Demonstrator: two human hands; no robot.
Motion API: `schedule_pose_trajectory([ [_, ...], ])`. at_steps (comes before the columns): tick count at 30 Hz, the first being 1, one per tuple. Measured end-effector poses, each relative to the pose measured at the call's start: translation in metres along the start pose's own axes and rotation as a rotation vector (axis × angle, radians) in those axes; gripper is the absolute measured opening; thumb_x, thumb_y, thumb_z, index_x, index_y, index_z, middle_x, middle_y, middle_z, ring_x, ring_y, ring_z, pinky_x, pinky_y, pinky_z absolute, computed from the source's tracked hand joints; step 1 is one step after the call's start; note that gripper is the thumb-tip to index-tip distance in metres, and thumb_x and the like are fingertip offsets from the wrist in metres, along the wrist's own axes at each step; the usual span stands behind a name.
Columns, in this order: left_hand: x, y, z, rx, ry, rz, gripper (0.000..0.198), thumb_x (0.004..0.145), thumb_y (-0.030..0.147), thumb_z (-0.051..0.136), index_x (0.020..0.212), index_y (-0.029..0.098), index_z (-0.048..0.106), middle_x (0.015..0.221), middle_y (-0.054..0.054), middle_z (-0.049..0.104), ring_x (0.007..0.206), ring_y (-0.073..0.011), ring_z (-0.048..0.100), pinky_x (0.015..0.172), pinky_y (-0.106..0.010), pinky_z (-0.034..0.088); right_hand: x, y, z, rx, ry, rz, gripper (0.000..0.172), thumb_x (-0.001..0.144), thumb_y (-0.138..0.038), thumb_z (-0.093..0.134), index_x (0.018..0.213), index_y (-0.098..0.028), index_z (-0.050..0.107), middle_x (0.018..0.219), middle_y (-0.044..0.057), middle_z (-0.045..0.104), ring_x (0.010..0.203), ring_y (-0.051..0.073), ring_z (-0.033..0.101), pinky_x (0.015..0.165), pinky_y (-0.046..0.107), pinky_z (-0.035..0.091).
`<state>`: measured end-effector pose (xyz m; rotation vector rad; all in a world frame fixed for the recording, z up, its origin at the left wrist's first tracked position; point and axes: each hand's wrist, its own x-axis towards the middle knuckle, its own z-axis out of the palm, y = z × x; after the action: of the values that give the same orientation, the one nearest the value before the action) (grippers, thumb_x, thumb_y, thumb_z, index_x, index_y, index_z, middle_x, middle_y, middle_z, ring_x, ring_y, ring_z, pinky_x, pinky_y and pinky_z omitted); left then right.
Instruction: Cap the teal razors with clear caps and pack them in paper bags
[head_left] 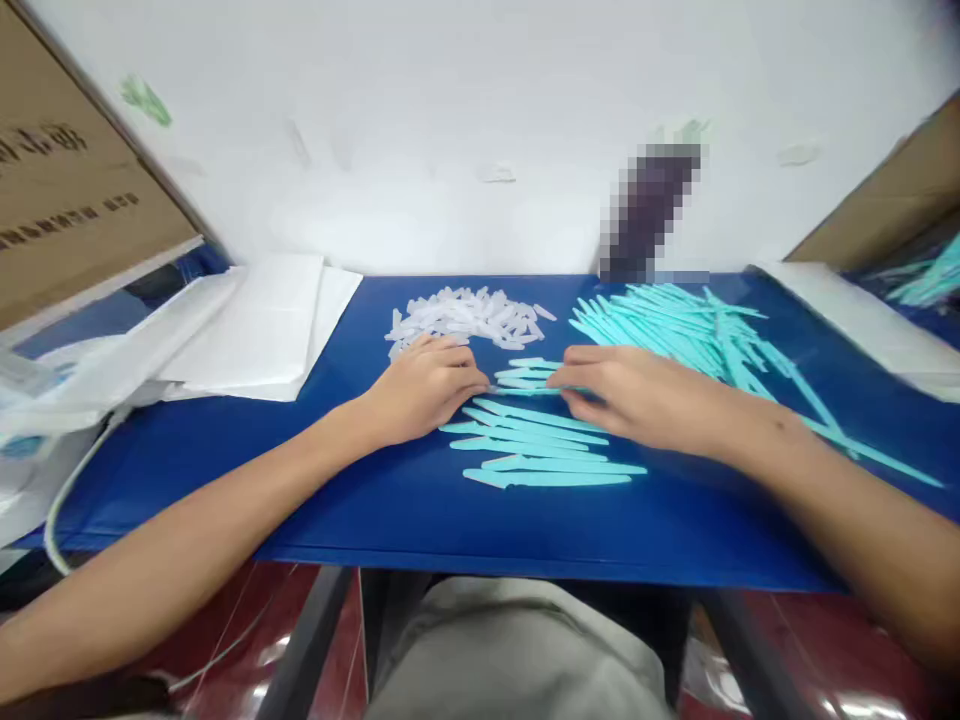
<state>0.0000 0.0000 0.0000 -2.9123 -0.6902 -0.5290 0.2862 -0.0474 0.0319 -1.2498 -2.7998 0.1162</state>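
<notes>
At frame centre, the left hand [424, 390] and right hand [637, 395] pinch opposite ends of one teal stick [525, 390], its long axis running left-right between them, just above the laid-out teal row [540, 450].

A blue table top [420, 510] carries everything. Far centre lies a heap of small white plastic pieces [465, 318]; far right, a loose pile of turquoise sticks [675, 325]. Near centre, a neat row of turquoise sticks [540, 450]. Far left, folded white sheets [259, 325].
</notes>
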Motion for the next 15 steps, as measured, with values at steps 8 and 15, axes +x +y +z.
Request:
schedule_pose_trajectory([
  [8,0.008,0.001,0.006,-0.044,0.0,-0.026,0.032,0.11,0.029,0.047,0.112,0.017,0.077,0.098,-0.008,0.074,0.09,-0.022,0.06,0.081,-0.036,0.04,0.009,-0.011,0.012,-0.149,0.124,-0.098,0.026,0.102,-0.018,0.047,0.099,-0.014,0.072,0.087,0.008,0.065,0.074,0.02,0.058,0.066,0.032,0.036],
  [15,-0.011,-0.024,-0.009,0.171,-0.085,-0.056,0.036,0.109,0.027,0.043,0.121,0.02,0.076,0.119,-0.014,0.068,0.105,-0.0295,0.056,0.086,-0.042,0.04,0.002,0.007,0.006,-0.203,0.097,-0.014,0.025,0.098,-0.021,0.052,0.1,-0.017,0.076,0.088,0.008,0.069,0.075,0.021,0.06,0.065,0.033,0.036],
])
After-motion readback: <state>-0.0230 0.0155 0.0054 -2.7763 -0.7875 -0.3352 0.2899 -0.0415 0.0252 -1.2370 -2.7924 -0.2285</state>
